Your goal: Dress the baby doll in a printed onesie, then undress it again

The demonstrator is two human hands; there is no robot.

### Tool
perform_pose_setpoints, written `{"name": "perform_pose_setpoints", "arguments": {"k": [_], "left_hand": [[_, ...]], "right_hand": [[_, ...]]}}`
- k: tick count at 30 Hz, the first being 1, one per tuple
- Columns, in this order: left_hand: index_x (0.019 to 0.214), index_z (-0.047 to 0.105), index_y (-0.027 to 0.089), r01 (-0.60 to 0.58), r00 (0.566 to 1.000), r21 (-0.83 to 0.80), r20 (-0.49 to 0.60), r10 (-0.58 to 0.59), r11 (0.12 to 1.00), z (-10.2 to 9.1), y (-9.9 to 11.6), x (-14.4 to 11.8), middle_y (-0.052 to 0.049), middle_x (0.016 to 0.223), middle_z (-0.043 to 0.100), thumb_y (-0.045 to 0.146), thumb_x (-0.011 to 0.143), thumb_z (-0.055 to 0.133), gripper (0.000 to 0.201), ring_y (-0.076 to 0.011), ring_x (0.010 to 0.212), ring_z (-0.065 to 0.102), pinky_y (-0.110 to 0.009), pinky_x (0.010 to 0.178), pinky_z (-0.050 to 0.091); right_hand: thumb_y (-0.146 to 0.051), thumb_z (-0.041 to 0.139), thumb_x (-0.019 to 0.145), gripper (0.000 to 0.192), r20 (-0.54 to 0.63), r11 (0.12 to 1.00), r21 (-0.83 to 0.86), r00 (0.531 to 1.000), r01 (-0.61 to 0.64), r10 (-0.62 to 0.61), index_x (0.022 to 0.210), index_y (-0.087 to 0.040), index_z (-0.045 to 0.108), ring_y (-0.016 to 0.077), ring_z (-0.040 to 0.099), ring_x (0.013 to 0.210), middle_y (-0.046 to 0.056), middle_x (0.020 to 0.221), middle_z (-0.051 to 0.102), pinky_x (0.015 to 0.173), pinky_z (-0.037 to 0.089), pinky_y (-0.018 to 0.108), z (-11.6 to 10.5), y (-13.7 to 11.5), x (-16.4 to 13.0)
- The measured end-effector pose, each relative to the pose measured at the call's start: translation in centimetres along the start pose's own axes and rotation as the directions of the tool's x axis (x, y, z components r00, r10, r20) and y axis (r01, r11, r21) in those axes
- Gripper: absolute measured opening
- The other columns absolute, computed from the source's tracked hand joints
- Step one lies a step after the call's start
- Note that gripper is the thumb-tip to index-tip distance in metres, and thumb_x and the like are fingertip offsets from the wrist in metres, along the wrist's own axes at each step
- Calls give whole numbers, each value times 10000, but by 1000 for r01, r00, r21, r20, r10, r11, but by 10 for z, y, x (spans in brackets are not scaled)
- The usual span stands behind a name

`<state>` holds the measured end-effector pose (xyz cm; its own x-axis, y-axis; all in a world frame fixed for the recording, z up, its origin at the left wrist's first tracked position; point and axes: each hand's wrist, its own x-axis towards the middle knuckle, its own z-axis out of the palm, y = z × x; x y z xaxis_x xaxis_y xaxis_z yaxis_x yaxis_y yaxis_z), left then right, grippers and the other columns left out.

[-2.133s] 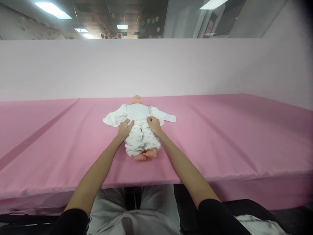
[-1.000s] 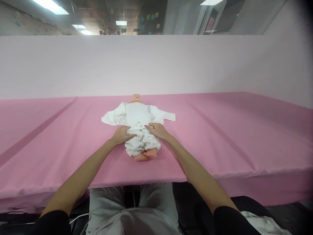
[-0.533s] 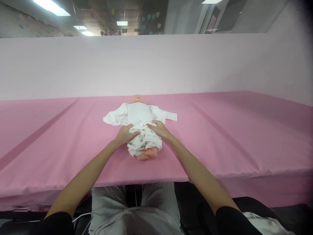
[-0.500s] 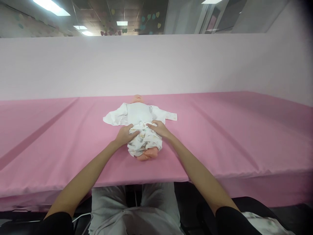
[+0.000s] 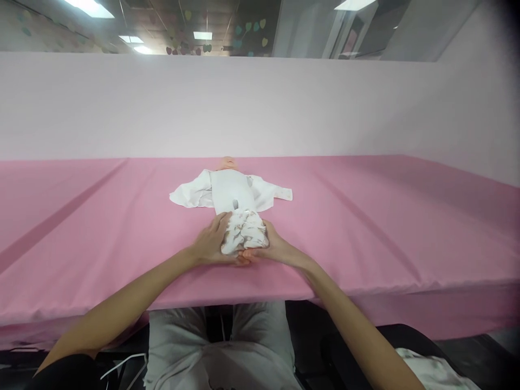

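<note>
Presently: 1 pair of trousers (image 5: 246, 232), bunched down, gripped between left hand (image 5: 213, 242) and right hand (image 5: 276, 245), not yet off 1 doll (image 5: 232, 189); white top (image 5: 197, 190) beyond both hands, untouched.

Trousers bunched down; both hands lower

Printed trousers (image 5: 245, 230): spread along the doll's legs 2.1 s ago, now gathered into a compact, crumpled bundle. Waist edge has dropped toward the feet (image 5: 246, 258), exposing more of the white torso (image 5: 231, 189) and a small grey patch (image 5: 235, 204), nature unclear. Left hand (image 5: 214, 239) and right hand (image 5: 277, 244) have moved from the waist to either side of the bundle, thumbs now at its near edge. Feet, plainly visible earlier, now mostly hidden. Right black sleeve has left view.
</note>
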<state>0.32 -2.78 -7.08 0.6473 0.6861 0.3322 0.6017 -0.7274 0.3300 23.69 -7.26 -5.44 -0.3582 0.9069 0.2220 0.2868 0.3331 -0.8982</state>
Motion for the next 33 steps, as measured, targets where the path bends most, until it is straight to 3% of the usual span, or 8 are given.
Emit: {"name": "perform_pose_setpoints", "arguments": {"k": [2,4,10,15,20,25,29,33], "left_hand": [[1486,7,174,-12,1000,-2,-23,12,1000,2,7,-3,-221,1485,218,763,581,636,1250,-396,1353,283,-522,1017,372],[1489,-3,168,7,1000,-10,-30,-7,1000,2,11,-3,-226,1498,209,762,579,641,1263,-389,1382,237,-532,1058,325],[1495,43,189,0,1000,38,4,0,999,0,15,-4,-219,1501,245,781,453,690,1362,-407,1340,314,-548,1030,334],[1490,112,221,-71,996,66,-43,74,995,-3,19,-6,-171,1448,347,717,589,665,1167,-344,1261,427,-483,1001,388],[1461,198,189,-146,986,171,-52,156,974,-1,25,-7,-150,1286,497,670,723,575,957,-276,1044,585,-400,855,482],[1439,247,180,-287,946,291,-60,317,913,9,29,-13,-142,1202,571,444,889,451,644,-225,952,632,-327,756,501],[1429,278,163,-410,885,343,-72,459,845,13,30,-18,-142,1149,598,300,878,444,592,-235,1014,616,-310,756,504],[1405,329,166,-455,843,432,-73,533,778,16,33,-22,-112,998,636,236,869,421,548,-200,849,637,-294,682,506]], "right_hand": [[-392,832,575,925,-56,999,-46,998,-10,7,1354,-204,370,288,502,1186,130,1308,477,914,502,400,6,-2,-3],[-371,863,505,996,-139,995,-98,990,-16,3,1351,-192,368,304,485,1198,137,1314,467,909,499,410,11,-3,-5],[-402,790,601,451,-183,993,-118,983,-19,-3,928,-162,595,238,616,808,49,854,646,644,511,312,28,-10,-10],[-489,790,559,561,-393,951,-238,915,-198,92,948,-181,528,235,602,788,67,894,640,577,469,300,34,-1,-18],[-495,708,637,443,-427,911,-330,900,-248,90,866,-216,451,213,596,722,33,806,636,573,430,285,38,6,-25],[-425,614,691,304,-519,861,-467,851,-203,-81,749,-241,379,192,547,582,15,659,587,531,375,278,48,7,-36],[-348,575,673,235,-562,830,-525,809,-186,-174,711,-249,365,183,509,529,15,597,554,513,362,282,54,11,-47],[-333,564,670,196,-576,845,-505,797,-175,-179,702,-245,392,175,496,515,6,571,541,515,368,283,56,13,-53]]}}
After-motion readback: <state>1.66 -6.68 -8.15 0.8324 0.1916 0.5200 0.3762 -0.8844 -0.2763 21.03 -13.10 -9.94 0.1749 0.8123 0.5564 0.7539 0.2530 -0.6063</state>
